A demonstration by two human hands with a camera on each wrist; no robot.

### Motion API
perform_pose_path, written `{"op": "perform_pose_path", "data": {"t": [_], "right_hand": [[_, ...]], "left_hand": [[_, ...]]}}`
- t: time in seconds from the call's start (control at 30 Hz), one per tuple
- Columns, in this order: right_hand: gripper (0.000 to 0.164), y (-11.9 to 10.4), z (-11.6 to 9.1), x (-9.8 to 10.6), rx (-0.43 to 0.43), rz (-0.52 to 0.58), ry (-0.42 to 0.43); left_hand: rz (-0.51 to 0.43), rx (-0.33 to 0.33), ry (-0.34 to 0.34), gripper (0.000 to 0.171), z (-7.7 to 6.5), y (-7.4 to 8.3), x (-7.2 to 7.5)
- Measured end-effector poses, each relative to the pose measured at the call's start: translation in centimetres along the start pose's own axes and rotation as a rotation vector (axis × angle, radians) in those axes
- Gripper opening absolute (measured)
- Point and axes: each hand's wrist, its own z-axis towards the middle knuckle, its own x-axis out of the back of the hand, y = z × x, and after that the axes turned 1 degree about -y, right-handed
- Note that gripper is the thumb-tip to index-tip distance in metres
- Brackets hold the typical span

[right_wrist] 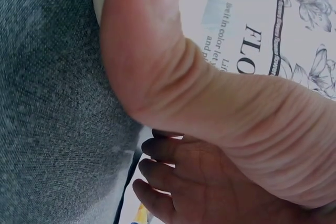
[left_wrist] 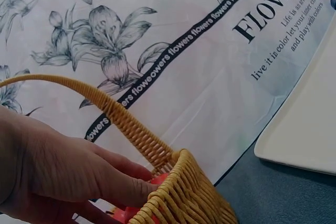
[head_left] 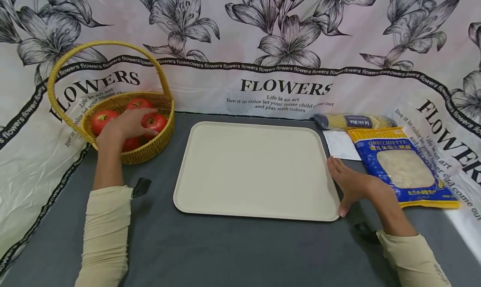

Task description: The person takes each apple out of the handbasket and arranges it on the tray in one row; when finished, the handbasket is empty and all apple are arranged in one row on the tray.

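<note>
A yellow wicker basket point(head_left: 148, 151) with a tall handle stands at the left and holds several red apples point(head_left: 104, 120). Reaching in over its rim, my left hand point(head_left: 125, 126) has its thumb and fingers around the apple point(head_left: 157, 122) on the basket's right side. In the left wrist view, that hand point(left_wrist: 79, 174) partly hides the fruit behind the woven rim. A cream rectangular tray point(head_left: 255, 170) lies flat in the middle. My right hand point(head_left: 351, 184) touches the tray's right edge, fingers extended along the side and thumb by the near corner.
To the right lie a blue-and-yellow pasta bag point(head_left: 406, 168), a white card point(head_left: 341, 145) and a slim pasta packet point(head_left: 355, 121). Grey cloth point(head_left: 240, 249) covers the table. A flower-printed sheet point(head_left: 210, 86) rises behind and lies along both sides.
</note>
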Motion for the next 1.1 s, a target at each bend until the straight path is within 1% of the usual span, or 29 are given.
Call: {"op": "perform_pose_path", "data": {"t": [0.17,0.3,0.53,0.6,0.77,0.87,1.1], "right_hand": [[0.149,-0.08,-0.07,-0.16,-0.008,0.027,-0.015],[0.148,-0.19,-0.22,-0.27,-0.026,0.052,-0.026],[0.148,-0.08,-0.35,-0.24,-0.058,0.065,-0.033],[0.147,-0.11,-0.29,-0.23,-0.067,0.072,-0.039],[0.147,-0.25,-0.04,-0.15,-0.078,0.086,-0.058],[0.147,-0.36,0.02,-0.06,-0.073,0.091,-0.063],[0.147,-0.41,-0.03,0.09,-0.094,0.1,-0.07]], "left_hand": [[-0.017,0.026,-0.02,0.074,0.09,0.1,-0.11],[0.004,0.028,-0.017,0.074,0.15,0.33,-0.18],[0.017,0.098,-0.032,0.075,0.76,0.56,-0.6],[0.019,0.109,-0.033,0.074,0.83,0.49,-0.73],[0.028,0.145,-0.012,0.074,0.65,0.18,-0.87],[0.035,0.154,0.007,0.073,0.67,-0.07,-0.88],[0.035,0.135,0.041,0.072,0.9,-0.16,-0.8]]}}
